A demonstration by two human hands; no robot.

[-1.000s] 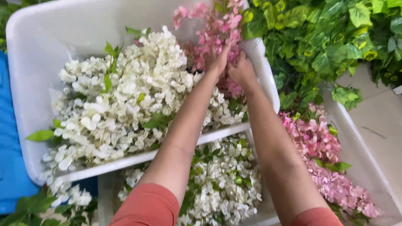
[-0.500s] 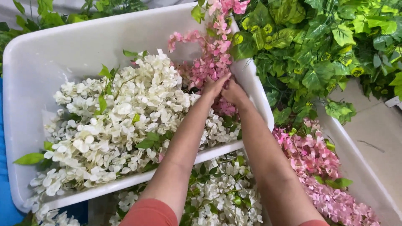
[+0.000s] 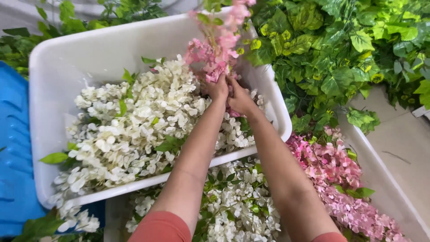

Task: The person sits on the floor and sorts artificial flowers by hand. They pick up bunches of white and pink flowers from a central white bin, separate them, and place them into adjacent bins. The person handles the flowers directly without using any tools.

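Both my hands meet over the right end of a white plastic tub [image 3: 62, 62] filled with white artificial flowers [image 3: 134, 121]. My left hand [image 3: 218, 88] and my right hand [image 3: 239, 97] are closed together on a bunch of pink artificial flowers [image 3: 219, 49], which stands up from my fingers toward the tub's far rim. The stems are hidden inside my grip. My forearms reach out from orange sleeves at the bottom of the view.
A second white tub [image 3: 385, 175] lies lower at the right, holding more white flowers [image 3: 237, 206] and pink flowers [image 3: 340, 179]. Green leafy vines [image 3: 340, 49] pile up at the upper right. A blue plastic surface [image 3: 13, 157] lies at the left.
My hands have stayed closed on the pink bunch at the tub's right end. The pink flowers now stand higher and more upright above my fingers, and the view has shifted.
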